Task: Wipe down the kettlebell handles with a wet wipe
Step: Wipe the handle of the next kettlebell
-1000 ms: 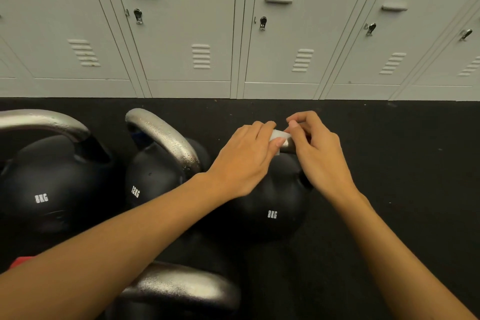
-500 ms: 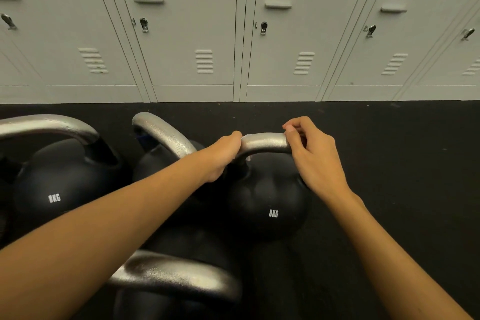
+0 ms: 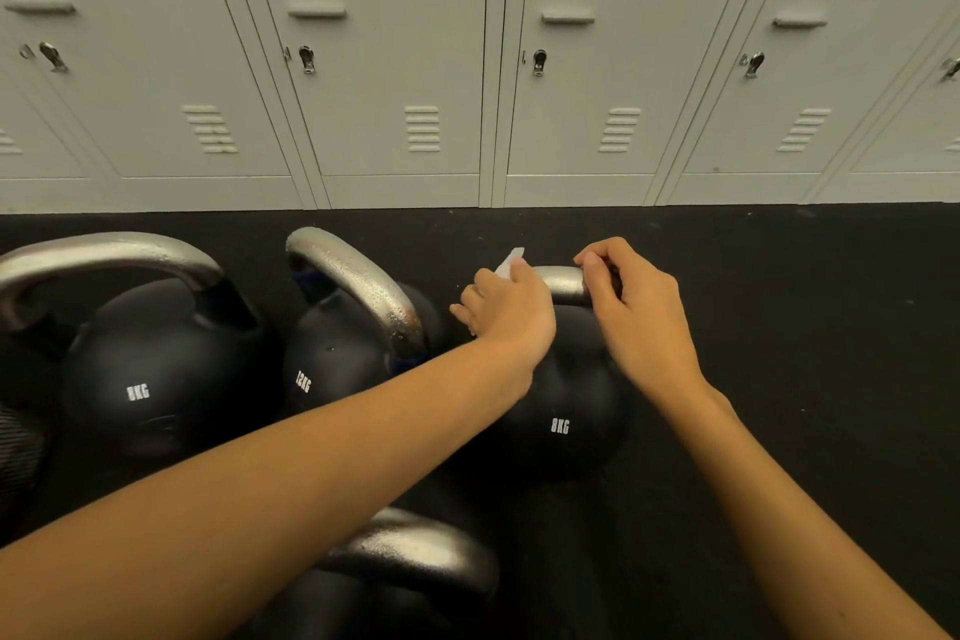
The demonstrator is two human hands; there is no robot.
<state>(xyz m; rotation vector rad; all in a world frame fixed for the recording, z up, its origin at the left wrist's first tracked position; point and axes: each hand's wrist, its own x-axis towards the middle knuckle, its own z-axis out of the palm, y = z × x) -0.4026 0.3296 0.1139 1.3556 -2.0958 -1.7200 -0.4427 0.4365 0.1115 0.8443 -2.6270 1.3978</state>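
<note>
With the left hand (image 3: 506, 309) fingers clamped on the wipe (image 3: 510, 260) atop the 8KG kettlebell (image 3: 566, 411) handle (image 3: 558, 282), and the right hand (image 3: 631, 312) pinching the handle beside it, the wipe could slip free or miss the underside.

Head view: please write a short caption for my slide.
Left hand wipes the 8KG kettlebell handle with a wet wipe while right hand steadies it.

A row of pale grey lockers (image 3: 405, 68) fills the upper half of the frame, each door with a latch, vent slats and a label. Black rubber flooring (image 3: 805, 327) covers the lower half.
</note>
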